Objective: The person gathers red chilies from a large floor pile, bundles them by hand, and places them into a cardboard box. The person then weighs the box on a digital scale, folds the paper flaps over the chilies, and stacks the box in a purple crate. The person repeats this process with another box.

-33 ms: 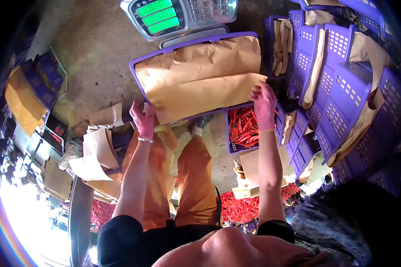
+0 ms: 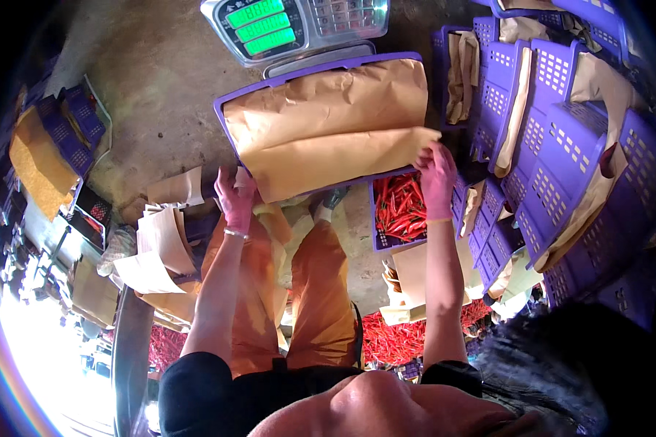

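A purple plastic crate (image 2: 219,120) stands in front of me, lined and covered with brown paper (image 2: 328,109). A flap of the paper lies folded across its near half. My right hand (image 2: 437,182), in a pink glove, pinches the flap's right corner, which sticks up slightly at the crate's right side. By the near left corner is my left hand (image 2: 235,202), also pink-gloved, its fingers apart and seemingly touching the crate's corner. The paper hides whatever the crate holds. At its far side is a grey scale (image 2: 299,33) with green lit digits.
Purple crates (image 2: 554,138) with brown paper are stacked at the right. A smaller-looking crate of red chillies (image 2: 399,207) sits under my right hand. Loose brown paper sheets (image 2: 164,240) lie at the left. More red chillies (image 2: 393,341) show near my body.
My right hand has shifted slightly right and down with the flap's corner. The left hand has barely moved.
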`<state>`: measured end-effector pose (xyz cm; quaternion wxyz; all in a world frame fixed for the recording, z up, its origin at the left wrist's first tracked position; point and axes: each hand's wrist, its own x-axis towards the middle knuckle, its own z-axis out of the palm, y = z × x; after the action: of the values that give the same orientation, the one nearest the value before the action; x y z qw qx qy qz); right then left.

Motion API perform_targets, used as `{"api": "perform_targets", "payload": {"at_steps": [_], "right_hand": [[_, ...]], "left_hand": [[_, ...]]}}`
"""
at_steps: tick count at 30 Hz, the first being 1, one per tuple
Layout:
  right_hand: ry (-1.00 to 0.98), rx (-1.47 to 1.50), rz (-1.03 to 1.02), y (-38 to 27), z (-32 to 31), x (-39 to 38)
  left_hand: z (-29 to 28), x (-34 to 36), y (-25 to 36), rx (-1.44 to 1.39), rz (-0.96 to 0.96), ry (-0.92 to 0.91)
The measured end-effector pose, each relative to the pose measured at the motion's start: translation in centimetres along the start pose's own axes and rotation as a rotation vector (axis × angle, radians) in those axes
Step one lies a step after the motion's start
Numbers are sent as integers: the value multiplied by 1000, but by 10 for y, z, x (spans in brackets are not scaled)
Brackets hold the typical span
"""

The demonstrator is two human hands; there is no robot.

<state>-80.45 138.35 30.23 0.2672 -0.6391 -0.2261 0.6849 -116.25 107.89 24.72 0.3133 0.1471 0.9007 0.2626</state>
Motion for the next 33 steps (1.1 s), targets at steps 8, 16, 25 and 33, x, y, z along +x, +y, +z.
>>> {"api": "perform_targets", "payload": {"at_steps": [8, 16, 25, 33], "right_hand": [[-25, -591, -130, -12, -48, -34], [-89, -658, -210, -7, -31, 2], [345, -909, -568, 66, -27, 132], [-39, -747, -97, 27, 0, 129]], "left_hand": [[-53, -37, -67, 297, 255, -246], [-50, -13, 39, 335, 771, -244], [62, 50, 46, 241, 53, 288], [51, 71, 11, -272, -376, -122]]}}
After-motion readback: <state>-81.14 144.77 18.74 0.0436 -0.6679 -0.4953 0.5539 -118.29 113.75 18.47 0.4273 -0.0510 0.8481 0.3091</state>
